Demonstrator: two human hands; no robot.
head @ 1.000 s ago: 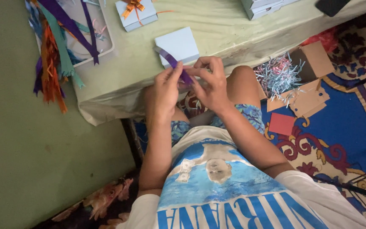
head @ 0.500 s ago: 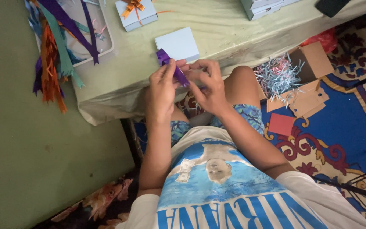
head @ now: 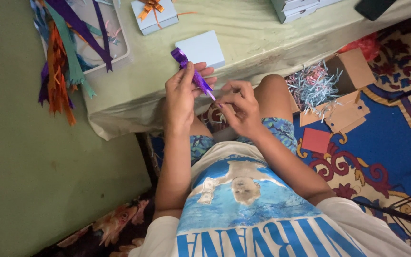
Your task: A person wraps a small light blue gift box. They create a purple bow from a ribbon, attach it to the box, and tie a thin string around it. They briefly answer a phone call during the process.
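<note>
My left hand [head: 181,95] pinches a folded purple ribbon [head: 190,71], which sticks up and to the left above the fingers. My right hand [head: 239,105] sits just right of it, fingers curled, its fingertips at the ribbon's lower end; whether it grips the ribbon is unclear. Both hands hover over my lap in front of the low table's [head: 243,43] near edge. A plain pale blue box [head: 200,49] lies on the table just behind the hands.
A tray with several coloured ribbons [head: 67,52] hangs over the table's left end. A blue box tied with an orange bow [head: 154,15] stands at the back. Shredded paper [head: 312,85], cardboard pieces [head: 346,114] and a red card [head: 316,140] lie on the patterned rug at right.
My hands have drawn slightly apart and toward me. The purple ribbon now stands bunched and folded in the left hand instead of lying stretched between both hands.
</note>
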